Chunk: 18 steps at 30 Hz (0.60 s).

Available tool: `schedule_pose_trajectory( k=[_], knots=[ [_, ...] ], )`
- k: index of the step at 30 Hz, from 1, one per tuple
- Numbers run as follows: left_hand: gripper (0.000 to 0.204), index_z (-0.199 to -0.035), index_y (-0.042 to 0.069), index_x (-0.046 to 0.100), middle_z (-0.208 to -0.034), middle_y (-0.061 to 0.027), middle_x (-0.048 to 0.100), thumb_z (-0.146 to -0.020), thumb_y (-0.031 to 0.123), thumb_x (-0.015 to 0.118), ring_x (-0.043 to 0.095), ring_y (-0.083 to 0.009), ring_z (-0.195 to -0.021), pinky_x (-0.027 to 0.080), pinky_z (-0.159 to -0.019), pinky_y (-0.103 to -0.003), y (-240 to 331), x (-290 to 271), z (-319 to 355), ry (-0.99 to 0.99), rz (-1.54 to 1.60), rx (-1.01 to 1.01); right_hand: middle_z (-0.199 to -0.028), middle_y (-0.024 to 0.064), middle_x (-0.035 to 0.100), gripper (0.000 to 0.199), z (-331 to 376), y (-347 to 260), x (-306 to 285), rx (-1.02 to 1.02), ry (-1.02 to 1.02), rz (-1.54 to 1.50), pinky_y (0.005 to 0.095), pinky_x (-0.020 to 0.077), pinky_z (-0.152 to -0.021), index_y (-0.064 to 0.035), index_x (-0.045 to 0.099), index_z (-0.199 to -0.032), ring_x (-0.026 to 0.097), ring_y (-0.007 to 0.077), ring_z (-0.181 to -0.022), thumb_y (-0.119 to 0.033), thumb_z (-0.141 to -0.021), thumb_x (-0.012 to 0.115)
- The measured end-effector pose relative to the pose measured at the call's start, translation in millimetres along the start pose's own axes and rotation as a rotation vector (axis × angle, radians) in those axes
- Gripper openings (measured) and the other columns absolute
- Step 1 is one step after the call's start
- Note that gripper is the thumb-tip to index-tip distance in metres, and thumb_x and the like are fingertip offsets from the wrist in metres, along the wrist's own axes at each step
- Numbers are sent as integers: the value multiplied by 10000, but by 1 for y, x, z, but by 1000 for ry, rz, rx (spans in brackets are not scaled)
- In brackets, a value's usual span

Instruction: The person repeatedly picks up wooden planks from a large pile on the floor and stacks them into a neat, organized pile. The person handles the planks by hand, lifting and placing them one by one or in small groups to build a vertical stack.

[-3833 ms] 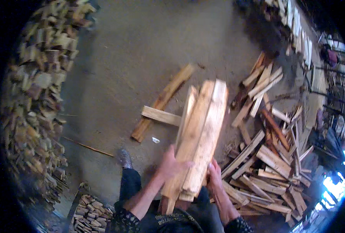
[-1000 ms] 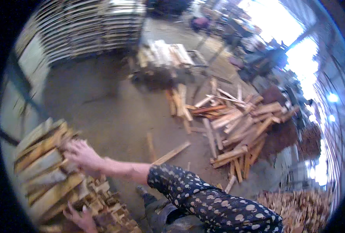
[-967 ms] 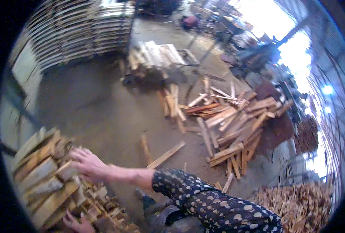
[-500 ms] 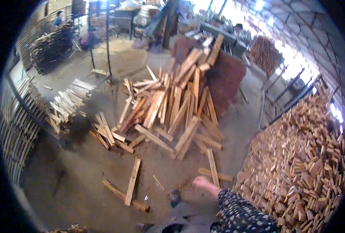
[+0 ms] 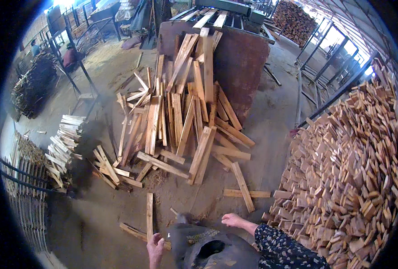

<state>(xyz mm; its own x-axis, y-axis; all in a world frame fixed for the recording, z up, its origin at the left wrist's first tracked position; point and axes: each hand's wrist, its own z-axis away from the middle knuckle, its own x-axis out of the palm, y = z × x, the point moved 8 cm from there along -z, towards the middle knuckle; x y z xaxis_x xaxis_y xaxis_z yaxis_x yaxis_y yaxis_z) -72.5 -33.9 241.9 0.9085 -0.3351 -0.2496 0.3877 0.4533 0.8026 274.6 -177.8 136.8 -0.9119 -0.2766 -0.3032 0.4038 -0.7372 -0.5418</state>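
My left hand (image 5: 155, 247) is at the lower edge, fingers loosely bent and apart. It overlaps the near end of a narrow plank (image 5: 150, 213); I cannot tell whether they touch. That plank crosses a darker, rough-edged plank (image 5: 131, 231) on the ground. My right hand (image 5: 234, 220), below a dark, light-flecked sleeve (image 5: 279, 245), reaches inward over my front with loosely bent fingers and nothing visible in them. Just beyond it, one plank (image 5: 243, 188) lies across another (image 5: 261, 194). Ahead spreads a large heap of loose planks (image 5: 181, 121).
A rust-brown sheet (image 5: 237, 71) slopes behind the heap below a machine bed (image 5: 228, 6). Short wood blocks (image 5: 342, 175) form a big pile at right. Pale sticks (image 5: 66, 139) are stacked at left near a metal rack (image 5: 24, 210). A metal frame (image 5: 326, 71) stands far right.
My left hand has come into view at the lower edge. The view has shifted, bringing more of my dark clothing into sight. My right hand remains extended inward.
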Motion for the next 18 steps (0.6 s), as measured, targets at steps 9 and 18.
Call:
schedule_pose_trajectory(
  k=[9,18],
  knots=[
    [303,-1022,-19,525,-877,-88,588,-753,108,585,559,-154,-791,450,-743,-277,45,102,-143,-153,-97,-38,-917,93,601,375,-87,-47,-130,-84,123,-162,295,450,-703,12,516,-1072,561,154,-790,-228,-788,561],
    [402,-1047,-6,538,-955,-134,605,-693,159,632,582,-210,-868,446,-776,-304,18,244,-338,-255,-315,68,-908,67,578,447,-256,73,-179,240,244,-386,276,433,-673,-10,458,-1147,546,169,-835,-226,-780,592]
  ],
)
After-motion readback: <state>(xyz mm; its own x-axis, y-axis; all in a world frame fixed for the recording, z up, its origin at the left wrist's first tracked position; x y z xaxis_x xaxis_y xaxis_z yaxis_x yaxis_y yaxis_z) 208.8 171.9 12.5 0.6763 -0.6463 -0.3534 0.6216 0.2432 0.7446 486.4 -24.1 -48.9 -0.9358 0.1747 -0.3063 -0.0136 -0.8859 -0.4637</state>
